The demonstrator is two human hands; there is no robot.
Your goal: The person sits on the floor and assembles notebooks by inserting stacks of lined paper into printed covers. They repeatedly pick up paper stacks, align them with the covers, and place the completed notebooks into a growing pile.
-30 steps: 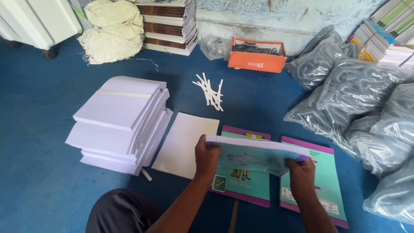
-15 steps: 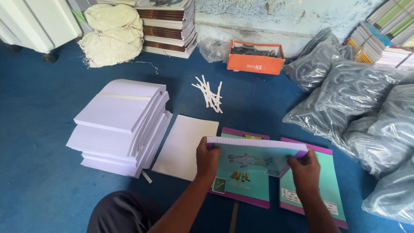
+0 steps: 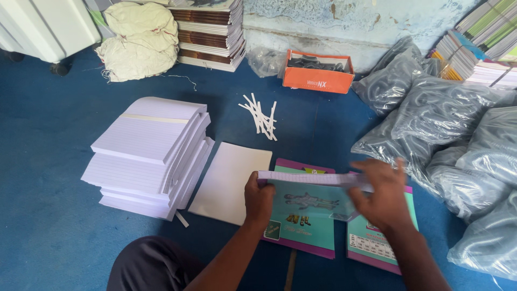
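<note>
Item, nearest: my left hand [image 3: 259, 198], thumb over and fingers under, pinching the left end of a ruled notebook block [image 3: 307, 179]. The block hangs level, its long axis running left to right between my two hands, above the covers on the floor.

Item: my right hand [image 3: 381, 195], blurred, fingers spread over the block's right end; whether it grips or only rests there I cannot tell. The left hand has the firmer hold.

Item, beneath the block: a teal and purple printed cover [image 3: 301, 223] lying flat, and a second like cover [image 3: 377, 242] just beside it to the right, partly under my right wrist.

Item, left of these: a blank white card sheet [image 3: 229, 180] flat on the blue floor [image 3: 48, 161]; beyond it a tall stack of ruled paper blocks [image 3: 148, 153].

Item, middle distance: a loose heap of white paper strips [image 3: 261, 116].

Item, right side: grey plastic bags [image 3: 447, 129], filled, contents not clear.

Item, far: an orange open box [image 3: 318, 73] holding dark objects; a stack of bound books [image 3: 210, 32]; a cream cloth bundle [image 3: 140, 43].
</note>
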